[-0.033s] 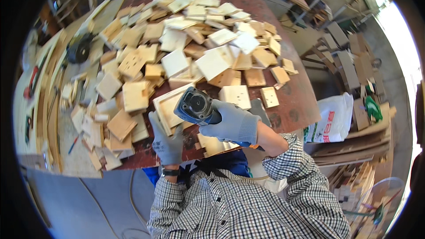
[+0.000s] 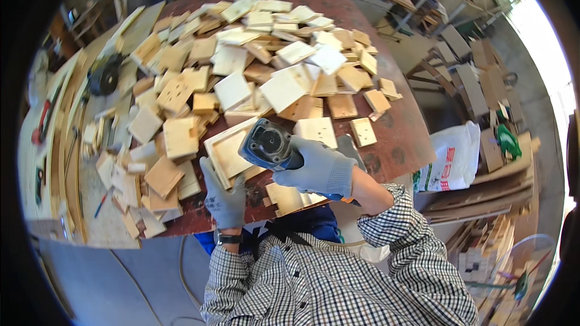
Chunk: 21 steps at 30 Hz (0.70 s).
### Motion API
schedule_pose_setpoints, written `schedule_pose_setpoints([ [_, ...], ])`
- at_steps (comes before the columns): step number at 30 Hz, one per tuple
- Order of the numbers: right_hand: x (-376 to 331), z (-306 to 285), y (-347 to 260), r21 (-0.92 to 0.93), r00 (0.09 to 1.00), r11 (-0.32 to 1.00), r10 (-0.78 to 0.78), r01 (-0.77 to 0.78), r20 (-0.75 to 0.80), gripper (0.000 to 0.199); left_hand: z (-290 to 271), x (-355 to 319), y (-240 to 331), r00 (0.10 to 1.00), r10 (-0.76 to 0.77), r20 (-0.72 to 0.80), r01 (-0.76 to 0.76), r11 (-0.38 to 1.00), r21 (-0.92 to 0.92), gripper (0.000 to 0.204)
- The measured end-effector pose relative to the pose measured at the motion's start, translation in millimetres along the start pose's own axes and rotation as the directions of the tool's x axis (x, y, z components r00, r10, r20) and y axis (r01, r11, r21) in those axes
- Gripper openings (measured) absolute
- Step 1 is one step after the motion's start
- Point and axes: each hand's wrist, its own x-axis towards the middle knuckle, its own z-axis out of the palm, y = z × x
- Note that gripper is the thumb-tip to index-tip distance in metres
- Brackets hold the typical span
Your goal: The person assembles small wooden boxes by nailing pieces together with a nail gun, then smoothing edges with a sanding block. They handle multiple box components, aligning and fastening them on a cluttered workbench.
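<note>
My right hand (image 2: 317,166), in a grey work glove, is closed round the grip of a blue and black nail gun (image 2: 269,143). The gun's capped head covers the right part of a shallow wooden box (image 2: 234,152) with raised edges. My left hand (image 2: 225,199), also gloved, grips the box's near left edge between thumb and fingers. The gun's nose is hidden under its head. A pale notched board (image 2: 290,198) lies by the table's front edge, below my right hand. Just beyond the gun is a block with small holes (image 2: 316,131).
A big heap of wooden blocks (image 2: 284,87) covers the dark red table (image 2: 402,136). A black tool (image 2: 104,74) and long wood strips (image 2: 60,145) lie at the left. A white sack (image 2: 450,157) and stacked boards (image 2: 477,196) stand at the right; a hose (image 2: 130,274) crosses the floor.
The view has shifted slightly, so the table and heap sit a little further left. Both hands keep their grip, and the gun stays over the box.
</note>
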Motion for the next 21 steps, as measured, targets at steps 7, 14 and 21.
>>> schedule_pose_setpoints([
  [7,-16.7,-113.1,65.8,0.042,0.784,0.972,-0.162,0.232,-0.600,0.031,-14.5,9.1,-27.4,0.995,0.074,0.073,-0.073,0.997,-0.005,0.083],
  [14,-13.7,-213.1,205.5,0.512,0.794,0.808,0.094,0.291,-0.600,0.035,-16.6,8.6,-24.3,0.972,0.165,0.166,-0.184,0.977,0.108,0.076],
  [21,-20.6,-211.0,235.4,0.142,0.538,0.989,0.099,0.039,-0.837,0.057,-16.8,6.2,-28.3,0.972,0.197,0.128,-0.211,0.972,0.106,0.075],
])
